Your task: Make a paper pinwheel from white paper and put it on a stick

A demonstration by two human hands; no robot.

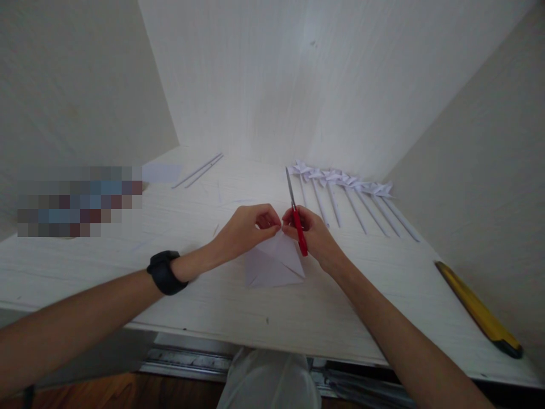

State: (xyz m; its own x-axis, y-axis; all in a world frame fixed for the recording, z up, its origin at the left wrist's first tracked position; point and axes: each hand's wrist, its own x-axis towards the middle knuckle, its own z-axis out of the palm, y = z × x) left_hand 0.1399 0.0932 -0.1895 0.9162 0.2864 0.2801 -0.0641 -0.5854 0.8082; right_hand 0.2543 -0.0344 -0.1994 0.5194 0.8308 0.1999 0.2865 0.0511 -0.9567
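A white square of paper [275,267] with cut slits lies on the white table in front of me. My left hand [258,221] pinches its far edge between thumb and forefinger. Close beside it, my right hand [309,230] has thumb and fingertips at the same edge of the paper. Red-handled scissors [300,227] hang in the right hand's fingers, their blades pointing away from me. The fingertips nearly meet, and the bit of paper between them is mostly hidden.
Several white paper pinwheels [327,176] on sticks lie in a row at the back right. Two loose paper sticks [198,170] lie at the back left, near a white sheet [162,172]. A yellow utility knife [477,307] rests by the right wall. A blurred patch covers something at left.
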